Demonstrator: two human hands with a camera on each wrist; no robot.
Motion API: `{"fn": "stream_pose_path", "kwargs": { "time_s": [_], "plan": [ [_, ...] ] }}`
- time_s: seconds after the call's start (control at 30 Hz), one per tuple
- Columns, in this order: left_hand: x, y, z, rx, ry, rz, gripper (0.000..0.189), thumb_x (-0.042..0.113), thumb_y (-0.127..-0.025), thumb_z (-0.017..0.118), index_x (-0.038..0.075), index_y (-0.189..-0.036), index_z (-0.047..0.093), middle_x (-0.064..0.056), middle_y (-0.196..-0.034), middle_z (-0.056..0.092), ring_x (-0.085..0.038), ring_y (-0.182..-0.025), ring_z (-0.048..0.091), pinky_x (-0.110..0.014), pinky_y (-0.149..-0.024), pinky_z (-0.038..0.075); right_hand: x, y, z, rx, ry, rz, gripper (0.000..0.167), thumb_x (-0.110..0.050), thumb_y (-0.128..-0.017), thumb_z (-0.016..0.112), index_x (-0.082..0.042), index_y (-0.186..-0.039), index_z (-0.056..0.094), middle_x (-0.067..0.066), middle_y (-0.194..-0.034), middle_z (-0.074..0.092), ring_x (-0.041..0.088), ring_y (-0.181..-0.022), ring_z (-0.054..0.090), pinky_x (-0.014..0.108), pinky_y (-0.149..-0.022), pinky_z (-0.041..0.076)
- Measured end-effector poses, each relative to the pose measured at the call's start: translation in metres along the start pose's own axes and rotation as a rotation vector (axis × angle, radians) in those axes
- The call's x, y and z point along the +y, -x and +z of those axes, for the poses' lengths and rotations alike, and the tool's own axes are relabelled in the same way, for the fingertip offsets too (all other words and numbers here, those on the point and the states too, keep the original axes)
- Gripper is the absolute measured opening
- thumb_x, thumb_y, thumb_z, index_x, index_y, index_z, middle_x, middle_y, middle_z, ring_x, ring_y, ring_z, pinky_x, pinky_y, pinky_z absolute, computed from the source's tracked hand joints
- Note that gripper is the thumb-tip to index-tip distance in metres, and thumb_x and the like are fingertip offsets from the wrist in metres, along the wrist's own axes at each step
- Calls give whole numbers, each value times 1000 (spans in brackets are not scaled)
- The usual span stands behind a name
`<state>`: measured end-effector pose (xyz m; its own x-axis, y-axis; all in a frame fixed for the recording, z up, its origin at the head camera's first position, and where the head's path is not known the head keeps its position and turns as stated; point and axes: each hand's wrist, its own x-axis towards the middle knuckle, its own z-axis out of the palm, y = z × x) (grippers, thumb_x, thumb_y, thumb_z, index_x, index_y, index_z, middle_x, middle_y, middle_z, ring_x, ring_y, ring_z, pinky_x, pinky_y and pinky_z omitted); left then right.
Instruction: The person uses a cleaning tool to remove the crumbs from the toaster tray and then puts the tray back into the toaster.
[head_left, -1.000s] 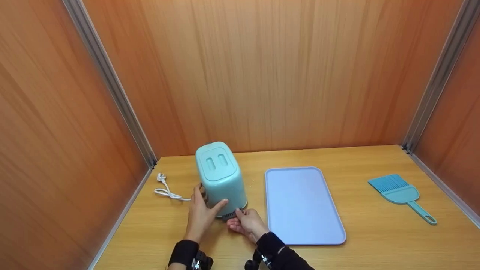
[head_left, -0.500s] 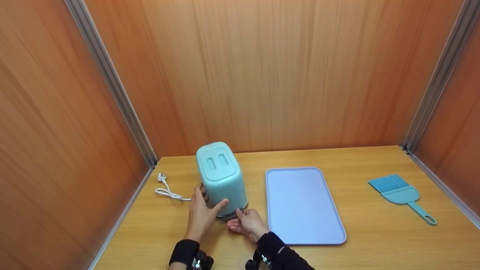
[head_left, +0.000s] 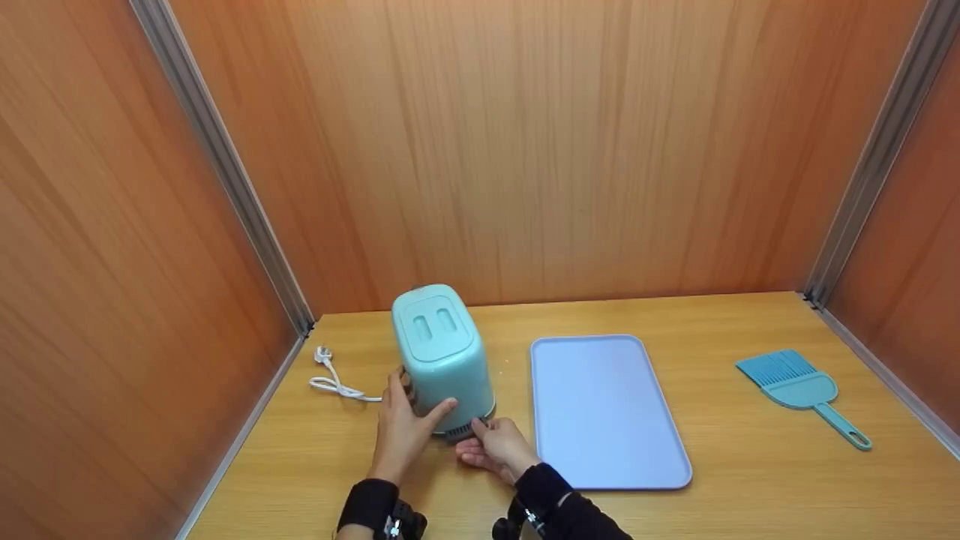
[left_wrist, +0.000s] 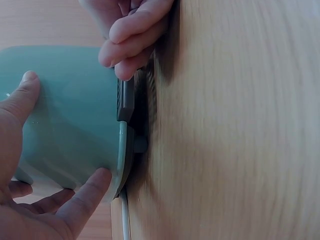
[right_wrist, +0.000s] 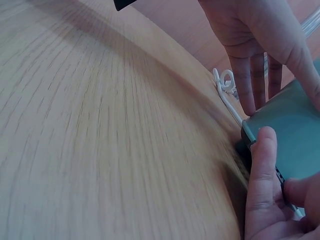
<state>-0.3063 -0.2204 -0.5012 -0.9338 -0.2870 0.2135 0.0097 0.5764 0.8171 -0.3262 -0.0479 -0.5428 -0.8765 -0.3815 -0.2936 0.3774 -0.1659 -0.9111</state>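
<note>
A light teal toaster (head_left: pixel 451 382) with a two-slot lid on top stands upright on the left part of the table. My left hand (head_left: pixel 400 435) holds its near left corner, thumb on the near end and fingers spread along the side. At the toaster's base, my right hand (head_left: pixel 502 446) pinches the edge of a dark grey vented crumb tray (left_wrist: pixel 126 102), thumb above and fingers below. In the left wrist view, that grey edge sits at the bottom of the toaster's shell, close over the table. The right fingers (right_wrist: pixel 263 170) partly hide it in the right wrist view.
A white cord with a plug (head_left: pixel 324 356) lies looped left of the toaster. To the right is a lilac tray (head_left: pixel 607 412). Farther right lies a teal dustpan with a brush (head_left: pixel 799 390). Wood-grain panels (head_left: pixel 555 150) enclose the table's back and sides.
</note>
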Motion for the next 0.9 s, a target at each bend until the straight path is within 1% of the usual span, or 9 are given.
{"fn": "stream_pose_path", "kwargs": {
  "time_s": [0.2, 0.4, 0.63, 0.87, 0.9],
  "plan": [
    [-1, -2, 0, -10, 7, -18, 109, 46, -87, 90, 5, -164, 24, -30, -163, 40, -48, -148, 51, -61, -122, 45, 0, 1, 0, 9, 1, -1, 29, -14, -117, 43, 11, -120, 56, 5, -76, 71, 8, -66, 72, 21, -68, 65],
    [-2, -3, -1, -20, 8, -30, 110, 47, -87, 90, 6, -165, 23, -30, -164, 39, -48, -149, 49, -61, -124, 44, 2, 0, -1, 0, 6, -8, 32, -13, -116, 44, 16, -126, 56, 5, -78, 71, 9, -68, 73, 22, -71, 66],
    [-2, -2, 0, -14, 11, -24, 108, 44, -88, 90, 6, -165, 24, -30, -163, 40, -48, -148, 50, -60, -123, 45, 2, 2, -2, -10, -9, -19, 33, -12, -116, 43, 17, -124, 57, 5, -77, 71, 8, -68, 72, 22, -71, 65],
    [-2, -4, 1, 2, -10, -15, 108, 42, -87, 91, 3, -164, 26, -31, -161, 42, -48, -146, 51, -61, -122, 45, 2, 7, -3, -24, -7, -22, 35, -12, -117, 42, 19, -124, 57, 5, -79, 71, 8, -69, 72, 20, -72, 65],
    [-2, -4, 0, -1, -10, -23, 108, 41, -88, 91, 4, -164, 25, -31, -162, 42, -48, -147, 51, -61, -123, 45, 2, 7, -3, -23, -7, -21, 35, -12, -117, 42, 19, -124, 58, 5, -80, 71, 8, -70, 72, 20, -72, 65]
  ]
}}
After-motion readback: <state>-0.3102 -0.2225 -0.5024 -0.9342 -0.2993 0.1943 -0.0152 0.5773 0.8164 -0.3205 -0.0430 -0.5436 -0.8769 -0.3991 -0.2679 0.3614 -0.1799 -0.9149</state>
